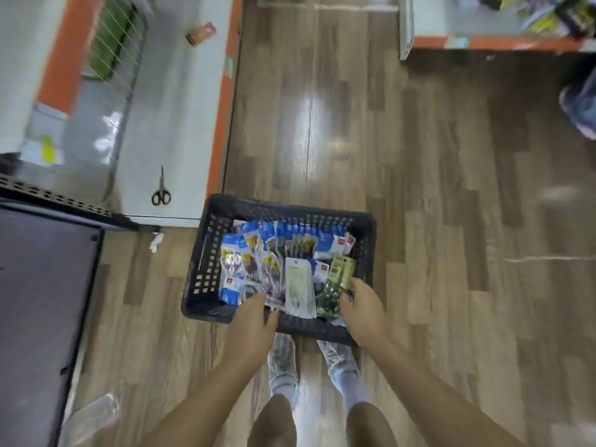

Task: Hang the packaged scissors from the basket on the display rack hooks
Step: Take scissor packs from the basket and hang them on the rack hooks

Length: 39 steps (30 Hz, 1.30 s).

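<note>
Packaged scissors [274,253] fill the black basket [206,253], which I take as my landmark; it sits on the wood floor [419,188] just ahead of my shoes [338,359]. Left of the basket and beyond it I see a white shelf base [167,124] with an orange edge, and a loose pair of scissors [161,191] lies on it near the basket's far left corner. My left hand [254,317] reaches over the basket's near rim, fingers down among the packs; whether it grasps one I cannot tell. My right hand [361,308] pinches a green-gold pack [338,279] at the basket's near right corner.
</note>
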Available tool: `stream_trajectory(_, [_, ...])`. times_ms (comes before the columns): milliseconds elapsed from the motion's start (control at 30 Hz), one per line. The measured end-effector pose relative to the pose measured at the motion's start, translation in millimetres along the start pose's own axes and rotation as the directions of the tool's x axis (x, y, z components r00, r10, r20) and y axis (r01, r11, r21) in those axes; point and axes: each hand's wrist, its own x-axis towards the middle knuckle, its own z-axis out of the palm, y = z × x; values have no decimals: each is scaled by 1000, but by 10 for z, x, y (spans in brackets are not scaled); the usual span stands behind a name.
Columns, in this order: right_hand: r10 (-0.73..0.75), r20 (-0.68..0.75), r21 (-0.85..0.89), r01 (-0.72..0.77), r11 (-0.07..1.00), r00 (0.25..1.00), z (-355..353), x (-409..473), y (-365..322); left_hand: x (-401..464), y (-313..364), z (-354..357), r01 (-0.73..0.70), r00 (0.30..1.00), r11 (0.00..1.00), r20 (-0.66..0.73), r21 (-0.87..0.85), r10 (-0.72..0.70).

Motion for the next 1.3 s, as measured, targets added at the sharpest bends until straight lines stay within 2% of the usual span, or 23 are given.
stream_trajectory(200, [32,47,11,-33,999,998,733,782,579,786,-363,799,141,988,989,72,-46,-137])
stream_trajectory(433, [40,59,44,-43,998,997,1628,1703,1153,1771,-795,1896,80,978,992,199,-102,-59])
stream_trajectory(567, [-19,47,96,14,995,999,1966,2055,1366,2249,-984,2444,103,973,989,218,-109,-77])
stream_trajectory(667, [-38,22,155,34,987,999,2081,2247,1461,2502,-969,2651,88,979,995,189,-42,-78])
stream_trajectory(767, [-14,-19,218,18,976,1000,2132,2358,1511,2651,-923,2775,119,983,987,130,108,-133])
stream_trajectory(833, [-13,-30,233,20,972,999,2157,2379,1537,2705,-899,2819,152,979,982,120,112,-165])
stream_trajectory(933, [-13,-45,234,23,972,999,2168,2378,1537,2757,-905,2817,155,970,984,175,93,-169])
stream_trajectory(1033, [3,-37,234,6,972,999,2168,2368,1521,2769,-943,2747,143,962,989,230,24,-144])
stream_trajectory(1167, [-14,-16,199,17,980,1000,2163,2329,1480,2676,-999,2635,164,957,970,267,-177,-113])
stream_trajectory(1233, [-15,-4,174,15,985,1000,2174,2311,1466,2603,-1035,2573,212,952,918,282,-335,-117])
stream_trajectory(1300, [-15,17,169,12,986,1000,2199,2278,1449,2527,-1072,2507,295,938,821,314,-490,-149])
